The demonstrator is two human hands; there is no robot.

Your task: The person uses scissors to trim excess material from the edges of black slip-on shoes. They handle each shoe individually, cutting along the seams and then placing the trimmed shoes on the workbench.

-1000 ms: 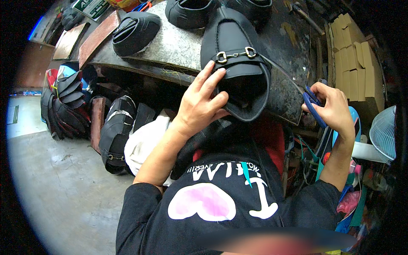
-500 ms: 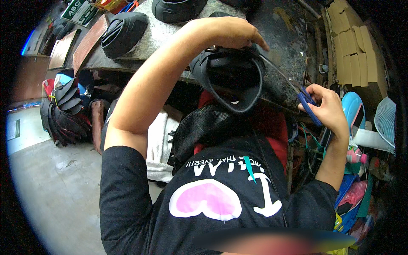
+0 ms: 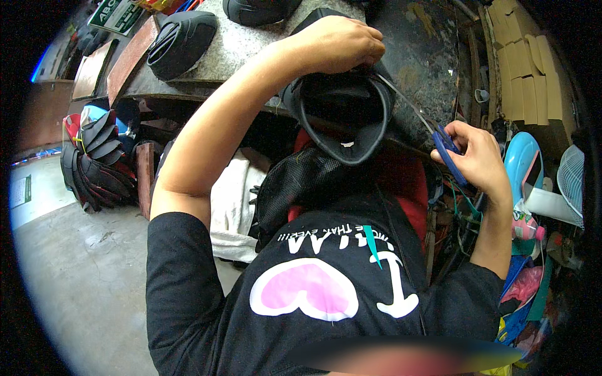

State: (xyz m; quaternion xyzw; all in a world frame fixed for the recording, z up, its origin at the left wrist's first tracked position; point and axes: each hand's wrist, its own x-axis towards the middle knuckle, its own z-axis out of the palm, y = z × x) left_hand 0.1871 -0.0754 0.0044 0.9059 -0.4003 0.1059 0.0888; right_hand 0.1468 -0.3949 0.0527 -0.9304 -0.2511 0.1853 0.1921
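- The black shoe (image 3: 342,103) lies at the near edge of the desk (image 3: 423,44), opening toward the person.
- The left hand (image 3: 345,45) arches over the shoe's front, fingers curled; its exact grip cannot be told.
- The right hand (image 3: 480,153), right of the shoe, is clasped around blue-handled scissors (image 3: 446,156), blades reaching the shoe's right edge.
- Cardboard boxes (image 3: 530,78) stand farther right of the shoe.

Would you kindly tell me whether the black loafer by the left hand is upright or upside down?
The black loafer is upright: its opening faces up, showing its dark inside.
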